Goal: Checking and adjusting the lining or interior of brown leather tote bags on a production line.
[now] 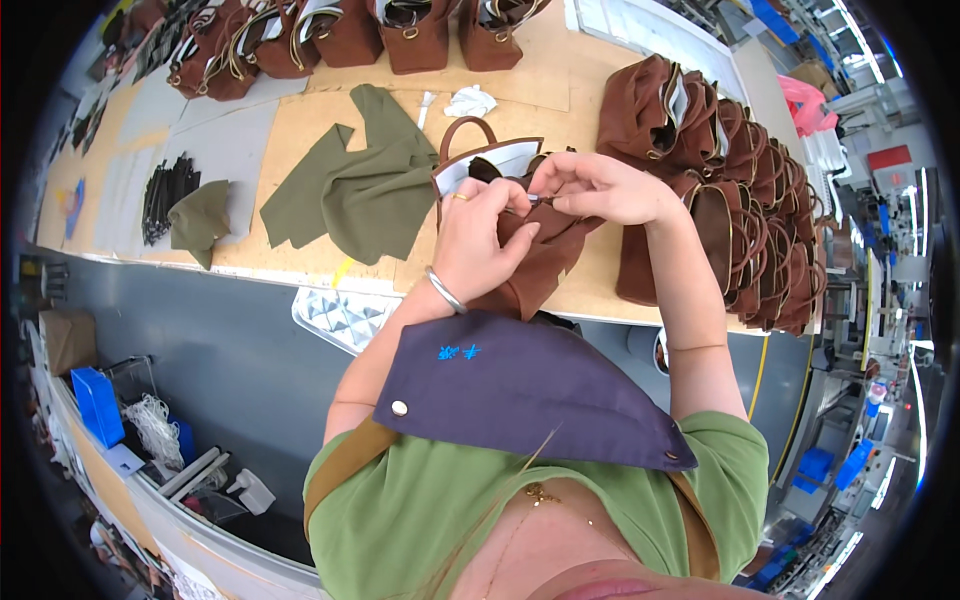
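Note:
A brown handbag (522, 270) stands at the table's near edge, its top turned up and one handle raised. White lining or paper shows in its mouth, beside a dark part. My left hand (482, 232) is closed at the bag's upper edge, thumb and fingers pinching there. From the other side my right hand (605, 190) pinches the same edge, fingertips almost meeting the left ones. Between the fingertips a small pale, shiny piece shows; its kind is too small to make out. A silver bangle circles my left wrist.
Olive-green cloth pieces (375, 195) lie left of the bag, with a bundle of black straps (170, 198) farther left. Crumpled white paper (470, 101) is behind the bag. Brown handbags (408, 45) line the far edge; more handbags (725, 235) crowd the right side.

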Tool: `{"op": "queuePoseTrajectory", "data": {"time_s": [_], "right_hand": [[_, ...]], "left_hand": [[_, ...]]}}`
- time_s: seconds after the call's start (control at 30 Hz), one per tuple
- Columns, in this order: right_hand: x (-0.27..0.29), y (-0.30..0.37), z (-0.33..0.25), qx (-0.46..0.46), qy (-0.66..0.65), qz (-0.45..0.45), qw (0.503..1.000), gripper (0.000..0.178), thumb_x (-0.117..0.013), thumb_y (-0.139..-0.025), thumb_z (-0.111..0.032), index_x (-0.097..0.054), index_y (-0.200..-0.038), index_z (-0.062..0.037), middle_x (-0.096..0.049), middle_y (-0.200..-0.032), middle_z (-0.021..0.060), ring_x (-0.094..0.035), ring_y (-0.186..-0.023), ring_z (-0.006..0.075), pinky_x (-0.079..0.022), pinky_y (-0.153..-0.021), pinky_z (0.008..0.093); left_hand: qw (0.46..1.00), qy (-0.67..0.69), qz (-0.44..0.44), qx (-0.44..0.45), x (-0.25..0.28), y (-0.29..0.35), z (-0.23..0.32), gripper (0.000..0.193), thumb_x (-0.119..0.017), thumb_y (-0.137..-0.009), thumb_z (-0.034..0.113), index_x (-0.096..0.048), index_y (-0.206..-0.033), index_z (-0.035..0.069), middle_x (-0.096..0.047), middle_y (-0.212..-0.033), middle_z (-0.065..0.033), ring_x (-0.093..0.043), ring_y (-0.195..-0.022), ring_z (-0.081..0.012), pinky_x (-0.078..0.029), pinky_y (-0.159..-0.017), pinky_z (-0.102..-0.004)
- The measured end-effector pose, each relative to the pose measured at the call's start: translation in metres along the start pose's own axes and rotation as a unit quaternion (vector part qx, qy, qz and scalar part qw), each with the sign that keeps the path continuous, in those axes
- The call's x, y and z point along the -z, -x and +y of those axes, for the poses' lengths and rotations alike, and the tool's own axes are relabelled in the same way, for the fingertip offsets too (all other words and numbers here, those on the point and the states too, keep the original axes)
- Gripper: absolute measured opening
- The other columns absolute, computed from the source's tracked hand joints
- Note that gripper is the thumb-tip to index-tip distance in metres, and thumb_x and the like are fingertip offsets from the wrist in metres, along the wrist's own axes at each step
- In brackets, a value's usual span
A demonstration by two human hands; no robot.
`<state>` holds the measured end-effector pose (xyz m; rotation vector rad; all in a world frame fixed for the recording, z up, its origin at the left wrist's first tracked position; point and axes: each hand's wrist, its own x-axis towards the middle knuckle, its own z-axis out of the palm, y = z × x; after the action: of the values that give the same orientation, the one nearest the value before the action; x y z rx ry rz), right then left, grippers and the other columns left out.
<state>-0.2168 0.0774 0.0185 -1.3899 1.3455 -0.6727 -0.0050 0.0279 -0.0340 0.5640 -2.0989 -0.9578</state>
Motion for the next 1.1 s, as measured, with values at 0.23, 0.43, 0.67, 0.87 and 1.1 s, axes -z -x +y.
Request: {"op": "queuePoseTrajectory", "data": {"time_s": [0.23,0.43,0.67,0.87,1.1], "right_hand": [[0.003,0.001,-0.024,-0.068,0.101,0.012,0.992,0.019,-0.064,-0.091,-0.019,-0.069,-0.101,-0.0051,-0.069,-0.089,0.0043,-0.059,-0.081,0.0135,-0.048,-0.076,0.0288],[-0.001,0.001,-0.008,0.018,0.172,0.051,0.984,0.017,-0.066,-0.087,-0.019,-0.07,-0.096,-0.0039,-0.069,-0.082,0.0084,-0.06,-0.072,0.0175,-0.05,-0.071,0.0311],[-0.008,0.01,-0.011,0.051,0.182,0.081,0.979,0.015,-0.067,-0.087,-0.014,-0.07,-0.094,-0.0015,-0.069,-0.082,0.0073,-0.062,-0.073,0.0142,-0.051,-0.069,0.0291],[-0.012,0.013,-0.011,0.061,0.201,0.104,0.972,0.017,-0.066,-0.084,-0.017,-0.071,-0.095,-0.0048,-0.071,-0.084,0.0112,-0.065,-0.072,0.0228,-0.052,-0.07,0.034],[-0.013,0.013,-0.012,0.065,0.213,0.105,0.969,0.017,-0.069,-0.084,-0.017,-0.071,-0.095,-0.0037,-0.07,-0.084,0.0117,-0.065,-0.071,0.0222,-0.052,-0.069,0.0342]], "left_hand": [[0.999,-0.013,0.041,0.003,-0.015,0.003,-0.009,0.019,-0.08,-0.075,0.012,-0.065,-0.085,0.009,-0.065,-0.079,0.0007,-0.053,-0.076,-0.0183,-0.043,-0.074,-0.0314],[0.997,0.026,0.05,0.044,-0.017,0.005,-0.008,0.012,-0.077,-0.078,0.016,-0.066,-0.08,0.013,-0.066,-0.076,0.0039,-0.054,-0.077,-0.0189,-0.039,-0.078,-0.0352],[0.996,0.025,0.056,0.068,-0.019,0.007,-0.008,0.013,-0.075,-0.081,0.021,-0.066,-0.078,0.012,-0.064,-0.074,0.002,-0.052,-0.075,-0.0195,-0.038,-0.076,-0.0357],[0.995,0.028,0.066,0.072,-0.021,0.006,-0.007,0.015,-0.074,-0.082,0.023,-0.066,-0.078,0.012,-0.063,-0.072,0.0019,-0.052,-0.074,-0.0195,-0.038,-0.076,-0.0356],[0.994,0.014,0.074,0.083,-0.023,0.006,-0.005,0.015,-0.074,-0.082,0.023,-0.065,-0.078,0.012,-0.062,-0.07,0.0028,-0.053,-0.074,-0.0187,-0.037,-0.076,-0.0356]]}}
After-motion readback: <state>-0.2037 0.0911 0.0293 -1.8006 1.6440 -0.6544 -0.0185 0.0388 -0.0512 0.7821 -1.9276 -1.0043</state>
